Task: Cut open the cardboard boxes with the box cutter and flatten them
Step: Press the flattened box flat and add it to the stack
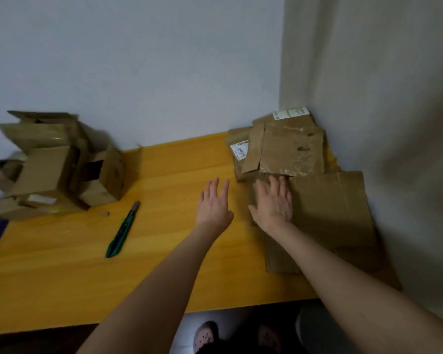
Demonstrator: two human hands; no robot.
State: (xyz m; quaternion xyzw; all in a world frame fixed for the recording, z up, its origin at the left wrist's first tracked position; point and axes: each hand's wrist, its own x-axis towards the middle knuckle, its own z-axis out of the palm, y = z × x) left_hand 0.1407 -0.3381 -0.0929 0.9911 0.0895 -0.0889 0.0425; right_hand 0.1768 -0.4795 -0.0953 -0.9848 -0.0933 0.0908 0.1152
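Yellow wooden worktop (62, 272), slim green box cutter (122, 230) lies near-to-far, left of the closer left hand (214, 206); right hand (275, 204) likewise flat, grips empty.

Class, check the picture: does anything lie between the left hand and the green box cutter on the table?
Nothing visible does. Only tabletop lies between the left hand and the box cutter; the standing boxes sit beyond the cutter.

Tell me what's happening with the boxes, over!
Right hand open, flat on flattened cardboard. Left hand open, empty. Box cutter lies untouched. Unflattened boxes piled left.
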